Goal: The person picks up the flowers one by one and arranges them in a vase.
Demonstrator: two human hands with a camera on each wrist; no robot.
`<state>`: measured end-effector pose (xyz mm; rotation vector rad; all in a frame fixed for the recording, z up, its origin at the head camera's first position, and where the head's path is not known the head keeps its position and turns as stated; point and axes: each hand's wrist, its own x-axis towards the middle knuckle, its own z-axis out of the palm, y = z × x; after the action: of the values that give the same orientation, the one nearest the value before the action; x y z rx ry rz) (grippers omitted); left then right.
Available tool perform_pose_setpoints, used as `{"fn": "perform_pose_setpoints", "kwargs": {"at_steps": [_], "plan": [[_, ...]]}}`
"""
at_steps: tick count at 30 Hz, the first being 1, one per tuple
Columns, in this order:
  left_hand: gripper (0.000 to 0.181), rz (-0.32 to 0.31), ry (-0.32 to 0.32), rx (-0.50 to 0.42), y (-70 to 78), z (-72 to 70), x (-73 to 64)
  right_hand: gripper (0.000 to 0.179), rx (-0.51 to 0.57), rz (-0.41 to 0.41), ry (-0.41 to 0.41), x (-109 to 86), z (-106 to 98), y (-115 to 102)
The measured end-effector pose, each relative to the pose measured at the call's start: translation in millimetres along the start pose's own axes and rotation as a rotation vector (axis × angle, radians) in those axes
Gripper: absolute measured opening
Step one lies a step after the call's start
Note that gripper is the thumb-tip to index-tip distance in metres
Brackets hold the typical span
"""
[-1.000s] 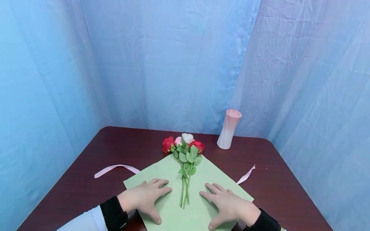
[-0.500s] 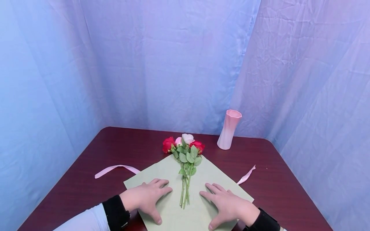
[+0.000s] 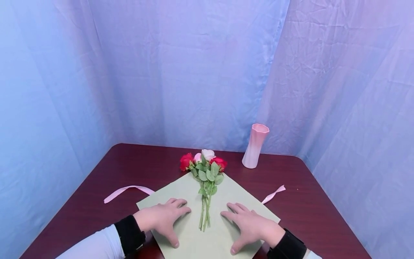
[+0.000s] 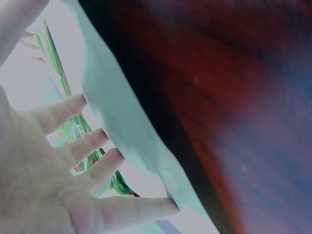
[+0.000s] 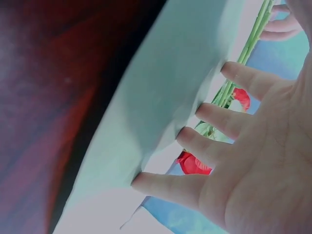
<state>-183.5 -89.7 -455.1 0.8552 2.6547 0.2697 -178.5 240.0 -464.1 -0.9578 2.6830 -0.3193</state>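
Note:
A square of pale green wrapping paper (image 3: 200, 246) lies cornerwise on the table. Along its middle rests a small bunch of roses (image 3: 210, 175), red, pink and white, with leafy green stems pointing toward the person. My left hand (image 3: 166, 218) is spread on the paper left of the stems; my right hand (image 3: 248, 225) mirrors it on the right. Both wrist views show the fingertips pressing on the paper, fingers apart and nothing gripped. A pink ribbon (image 3: 129, 188) runs beneath the paper, its middle hidden; the other ribbon end (image 3: 273, 195) emerges at right.
Toward the back right of the dark wooden table (image 3: 155, 162) stands a pink-and-white vase (image 3: 255, 146). Pale blue curtains (image 3: 200, 72) hang behind the table and on both sides. Black bands (image 3: 130, 234) circle the wrists.
The paper, the roses and both hands have shifted slightly left and a little away from the person. The right paper corner shows it most. Both hands keep their spread.

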Motion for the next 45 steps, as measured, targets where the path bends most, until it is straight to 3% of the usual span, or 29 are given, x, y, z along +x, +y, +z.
{"fn": "perform_pose_setpoints", "kwargs": {"at_steps": [21, 45], "plan": [[0.093, 0.014, 0.008, -0.084, 4.3, -5.0, -0.6, 0.108, 0.018, 0.050, -0.035, -0.7, -4.5, -1.5], [0.085, -0.039, -0.020, -0.136, 12.7, -12.3, 0.5, 0.108, -0.006, 0.080, -0.043, -0.9, -8.1, -3.0]]}}
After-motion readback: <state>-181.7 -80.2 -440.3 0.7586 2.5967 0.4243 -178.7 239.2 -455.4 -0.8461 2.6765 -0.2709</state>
